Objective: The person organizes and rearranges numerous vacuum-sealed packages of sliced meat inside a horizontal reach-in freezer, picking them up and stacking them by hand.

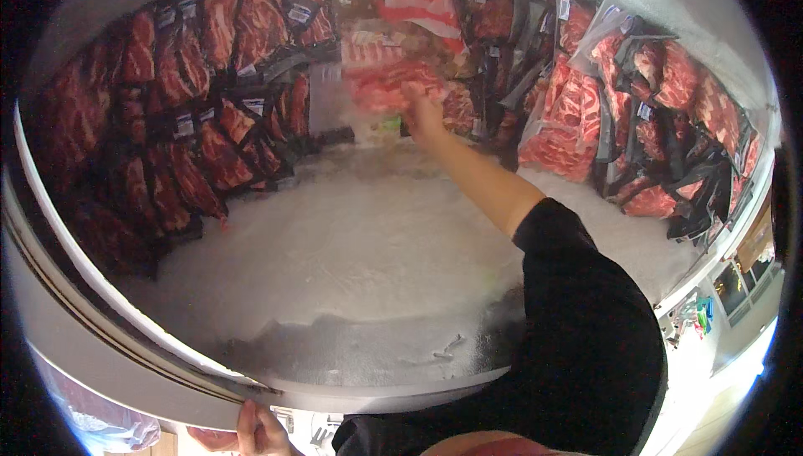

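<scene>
My right hand point(419, 108) reaches to the far middle of a frosty chest freezer point(351, 249). Its fingers close on the near edge of a clear pack of sliced red meat point(389, 87), which is blurred. Under and behind that pack lie another pale-and-red meat pack point(370, 51) and a red-and-white striped package point(419, 1). At the bottom of the view, my left hand point(263, 431) has its fingers hooked over the freezer's near rim point(207, 415). Part of that hand is cut off by the picture's edge.
Dark-backed meat packs point(226, 151) stand in rows along the left wall. More packs point(558, 123) crowd the right side. Frost covers the freezer floor. Outside the rim, a bagged item point(103, 409) lies lower left and a piece of red meat point(210, 438) beside my left hand.
</scene>
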The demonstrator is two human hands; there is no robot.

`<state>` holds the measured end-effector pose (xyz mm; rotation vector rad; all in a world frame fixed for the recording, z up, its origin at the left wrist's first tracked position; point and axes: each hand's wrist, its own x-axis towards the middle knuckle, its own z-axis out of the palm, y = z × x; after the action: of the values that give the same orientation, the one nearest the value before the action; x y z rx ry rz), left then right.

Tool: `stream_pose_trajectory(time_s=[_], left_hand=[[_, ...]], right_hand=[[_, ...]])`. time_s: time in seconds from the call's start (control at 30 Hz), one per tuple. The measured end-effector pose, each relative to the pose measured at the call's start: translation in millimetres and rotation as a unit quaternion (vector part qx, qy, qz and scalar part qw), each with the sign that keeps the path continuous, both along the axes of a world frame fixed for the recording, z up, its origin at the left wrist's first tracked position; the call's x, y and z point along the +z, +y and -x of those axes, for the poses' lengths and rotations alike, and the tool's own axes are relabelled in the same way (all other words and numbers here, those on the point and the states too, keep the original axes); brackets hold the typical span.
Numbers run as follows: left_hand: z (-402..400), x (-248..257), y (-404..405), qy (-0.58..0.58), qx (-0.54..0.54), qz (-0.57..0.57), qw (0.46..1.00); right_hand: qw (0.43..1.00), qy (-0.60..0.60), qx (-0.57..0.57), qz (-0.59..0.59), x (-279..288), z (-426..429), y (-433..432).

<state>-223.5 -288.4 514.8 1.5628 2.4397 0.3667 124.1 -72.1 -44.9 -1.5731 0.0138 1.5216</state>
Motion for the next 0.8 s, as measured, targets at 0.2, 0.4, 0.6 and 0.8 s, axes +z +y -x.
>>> stream_pose_trajectory(time_s=[0.2, 0.4, 0.6, 0.8], left_hand=[[-13, -1, 27, 0.002, -0.043, 0.024, 0.999], [7, 10, -5, 0.061, -0.030, 0.030, 0.997], [-21, -3, 20, 0.034, -0.050, -0.021, 0.998], [-28, -2, 34, 0.089, -0.074, -0.014, 0.993]], right_hand=[[0.997, 0.026, -0.059, 0.049, 10, -89, -25], [0.927, -0.215, -0.079, 0.297, 11, -51, -1], [0.786, -0.596, 0.152, -0.067, 0, -41, -2], [0.400, -0.589, 0.701, -0.042, -21, -71, -3]])
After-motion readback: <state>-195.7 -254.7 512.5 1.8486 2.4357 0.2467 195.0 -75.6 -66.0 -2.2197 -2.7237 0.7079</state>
